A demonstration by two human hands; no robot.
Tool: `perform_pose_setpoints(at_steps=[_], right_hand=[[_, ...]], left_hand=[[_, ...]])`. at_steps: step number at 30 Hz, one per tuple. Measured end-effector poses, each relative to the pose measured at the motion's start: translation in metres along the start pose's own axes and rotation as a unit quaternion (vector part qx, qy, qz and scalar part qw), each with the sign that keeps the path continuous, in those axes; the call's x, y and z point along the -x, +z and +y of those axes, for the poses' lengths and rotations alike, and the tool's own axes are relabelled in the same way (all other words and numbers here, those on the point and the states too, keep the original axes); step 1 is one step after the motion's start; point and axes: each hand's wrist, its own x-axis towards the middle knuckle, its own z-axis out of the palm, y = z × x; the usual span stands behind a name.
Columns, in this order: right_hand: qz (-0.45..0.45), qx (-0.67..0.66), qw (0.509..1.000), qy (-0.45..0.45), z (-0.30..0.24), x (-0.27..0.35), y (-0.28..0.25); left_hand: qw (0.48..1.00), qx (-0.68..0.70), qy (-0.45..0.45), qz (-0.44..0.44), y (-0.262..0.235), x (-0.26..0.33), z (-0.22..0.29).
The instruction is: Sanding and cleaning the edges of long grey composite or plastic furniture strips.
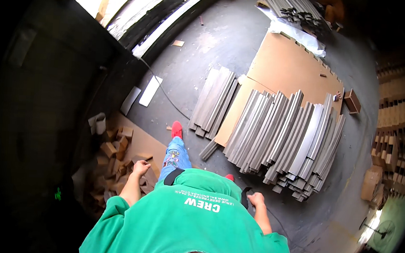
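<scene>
I look down on my own green shirt, blue jeans and red shoes while I stand on a concrete floor. My left hand hangs at my side with its fingers curled and nothing in it, above a heap of small brown blocks. My right hand hangs at the other side, fingers bent, next to a dark strap; whether it grips the strap is unclear. A large stack of long grey slats lies in front of me to the right.
A smaller bundle of grey slats lies ahead on the floor beside flat cardboard sheets. A dark wall runs along the left, with a cable on the floor. Stacked cardboard boxes and a fan stand at the right.
</scene>
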Motion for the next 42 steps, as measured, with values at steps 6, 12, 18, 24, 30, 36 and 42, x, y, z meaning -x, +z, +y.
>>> perform_pose_setpoints(at_steps=[6, 12, 18, 24, 30, 36, 42], right_hand=[[-0.048, 0.033, 0.998, 0.033, -0.120, 0.018, -0.007], [0.031, -0.370, 0.925, -0.077, -0.325, 0.011, -0.069], [0.104, -0.161, 0.980, -0.058, -0.368, -0.013, -0.059], [-0.002, -0.160, 0.981, 0.106, -0.353, -0.105, -0.014], [0.158, -0.351, 0.923, 0.010, -0.488, -0.163, -0.113], [0.162, -0.572, 0.803, -0.031, -0.562, -0.162, -0.116], [0.200, -0.450, 0.837, 0.240, -0.529, -0.111, -0.003]], left_hand=[[0.964, 0.082, 0.254, 0.011, -0.156, -0.108, 0.179], [0.943, 0.086, 0.315, 0.063, -0.242, -0.190, 0.302], [0.918, 0.111, 0.367, -0.104, -0.232, -0.219, 0.380], [0.935, -0.003, 0.343, -0.088, -0.252, -0.278, 0.404], [0.931, -0.198, 0.293, -0.088, -0.312, -0.321, 0.446], [0.674, -0.442, 0.573, -0.148, -0.277, -0.414, 0.546], [0.718, -0.437, 0.491, -0.230, -0.134, -0.359, 0.693]])
